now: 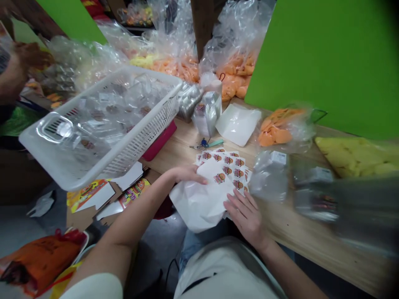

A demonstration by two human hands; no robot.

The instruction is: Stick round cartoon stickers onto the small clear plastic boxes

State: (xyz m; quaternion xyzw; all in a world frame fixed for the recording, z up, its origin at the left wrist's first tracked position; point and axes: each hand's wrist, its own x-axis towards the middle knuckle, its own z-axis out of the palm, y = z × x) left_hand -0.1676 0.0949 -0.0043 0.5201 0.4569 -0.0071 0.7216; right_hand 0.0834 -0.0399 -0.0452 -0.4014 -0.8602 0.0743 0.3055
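- two large things fill my remote view: the wooden table (299, 224) slanting across the right side, and the white slotted plastic basket (149, 133) of clear packets at its left end. i'd watch that basket, since a knock could shove it into the items beside it.
- several clear plastic bags of orange pieces (233, 70) stand bunched along the far side, and a careless nudge could slide them.
- a co-worker's hand (31, 58) is working at the far left, close to the basket, so reaches could collide there.
- the crumpled white sheet (199, 205) lies at the table's near edge, partly over the sticker sheet (222, 168) printed with burger logos. either could slip off that edge if pushed toward it.
- the left hand (188, 174) rests released on top, fingers flat, not clenched. heavy pressure could crease the stickers.
- the right hand (246, 218) spreads its fingers against the white sheet's lower edge. i cannot tell whether it pinches anything.
- a small key ring with a teal tag (205, 143) sits just above the stickers and could snag them.
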